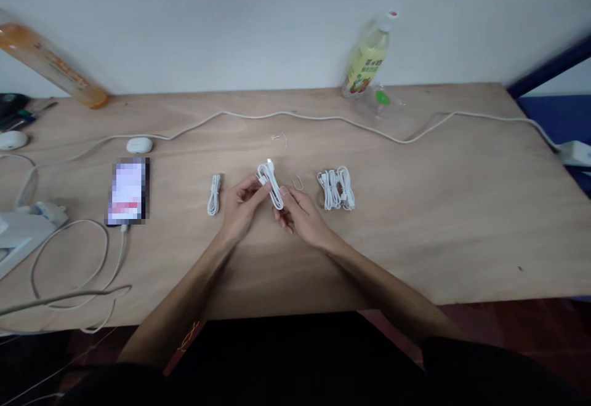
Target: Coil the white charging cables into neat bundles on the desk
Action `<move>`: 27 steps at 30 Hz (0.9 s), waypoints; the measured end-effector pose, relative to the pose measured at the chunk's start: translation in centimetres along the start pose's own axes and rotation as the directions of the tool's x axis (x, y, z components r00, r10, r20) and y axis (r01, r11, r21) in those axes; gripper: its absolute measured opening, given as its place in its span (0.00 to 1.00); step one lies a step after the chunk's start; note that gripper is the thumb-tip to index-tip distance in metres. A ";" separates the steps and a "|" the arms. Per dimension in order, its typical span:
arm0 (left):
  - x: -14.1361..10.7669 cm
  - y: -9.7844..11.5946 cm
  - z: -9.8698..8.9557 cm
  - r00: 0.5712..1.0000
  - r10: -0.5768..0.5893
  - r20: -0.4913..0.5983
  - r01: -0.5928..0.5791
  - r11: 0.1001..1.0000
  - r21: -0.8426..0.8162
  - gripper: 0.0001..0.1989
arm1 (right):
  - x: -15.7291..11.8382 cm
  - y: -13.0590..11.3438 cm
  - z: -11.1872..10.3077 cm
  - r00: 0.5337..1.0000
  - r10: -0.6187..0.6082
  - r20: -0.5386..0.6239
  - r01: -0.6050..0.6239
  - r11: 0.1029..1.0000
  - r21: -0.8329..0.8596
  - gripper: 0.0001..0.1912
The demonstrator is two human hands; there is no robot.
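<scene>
A folded white cable is held over the table between both hands, its pale plug at the far end. My left hand pinches it from the left with thumb and fingers. From the right, my right hand grips its near end, thumb on top. One white cable bundle lies left of my left hand. Several more bundles lie side by side to the right. Short thin ties rest beside my right hand, and others lie farther back.
A long white cord crosses the back of the wooden table. At left are a phone, a white case, a power strip and an orange bottle. A yellow-labelled bottle stands by the wall.
</scene>
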State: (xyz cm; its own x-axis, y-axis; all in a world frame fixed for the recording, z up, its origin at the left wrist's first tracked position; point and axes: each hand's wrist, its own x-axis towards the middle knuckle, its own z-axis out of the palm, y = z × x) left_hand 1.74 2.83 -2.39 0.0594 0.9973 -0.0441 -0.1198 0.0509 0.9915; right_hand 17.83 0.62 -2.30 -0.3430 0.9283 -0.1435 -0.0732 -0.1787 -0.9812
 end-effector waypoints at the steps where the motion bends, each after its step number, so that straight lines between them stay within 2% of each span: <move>1: -0.1 0.1 0.1 1.000 -0.008 0.016 0.008 1.000 0.020 0.15 | 0.0 0.0 0.0 1.000 -0.004 -0.008 0.004 1.000 -0.018 0.30; 3: -0.3 0.2 0.4 1.000 0.003 0.009 -0.004 0.998 0.062 0.15 | 0.0 -0.1 -0.1 0.993 -0.080 -0.085 0.064 0.982 -0.178 0.29; 5: -0.4 0.2 0.5 0.999 0.029 -0.024 -0.027 0.995 0.097 0.14 | -0.1 -0.3 -0.4 0.960 -0.220 -0.172 0.139 0.911 -0.389 0.27; 7: -0.4 0.1 0.6 0.998 0.041 -0.041 -0.036 0.993 0.113 0.14 | -0.1 -0.5 -0.7 0.927 -0.303 -0.221 0.168 0.863 -0.476 0.23; 9: -0.5 0.0 0.6 0.998 0.041 -0.039 -0.037 0.993 0.111 0.14 | 0.1 -0.4 -0.9 0.924 -0.285 -0.253 0.156 0.889 -0.430 0.18; 11: -0.6 0.0 0.7 0.998 0.050 -0.042 -0.045 0.991 0.122 0.15 | 0.5 -0.1 -1.0 0.937 -0.213 -0.276 0.125 0.944 -0.304 0.16; 14: -0.9 0.2 0.9 0.997 0.062 -0.039 -0.055 0.987 0.152 0.15 | 1.0 0.3 -1.1 0.953 -0.095 -0.287 0.080 0.995 -0.064 0.20; 16: -1.0 0.3 1.0 0.997 0.073 -0.036 -0.066 0.985 0.157 0.14 | 1.3 0.3 -1.1 0.953 -0.056 -0.297 0.068 0.997 0.031 0.22; 19: -1.1 0.3 1.0 0.996 0.079 -0.052 -0.070 0.985 0.156 0.15 | 1.3 0.2 -1.0 0.936 -0.060 -0.346 0.092 0.993 0.075 0.23; 23: -1.0 0.1 0.8 0.992 0.079 -0.097 -0.063 0.985 0.162 0.18 | 1.3 0.2 -0.9 0.910 -0.085 -0.405 0.113 0.993 0.044 0.22; 27: -1.0 -0.1 0.7 0.989 0.064 -0.130 -0.046 0.990 0.136 0.21 | 1.3 0.4 -0.9 0.919 -0.135 -0.371 0.146 0.989 0.001 0.19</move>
State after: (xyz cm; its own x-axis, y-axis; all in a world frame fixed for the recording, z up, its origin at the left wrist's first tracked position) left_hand 2.37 1.78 -2.40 -0.0776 0.9970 0.0035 0.0136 -0.0024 0.9999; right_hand 18.26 2.03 -2.95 0.0426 0.9980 -0.0469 -0.1237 -0.0414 -0.9915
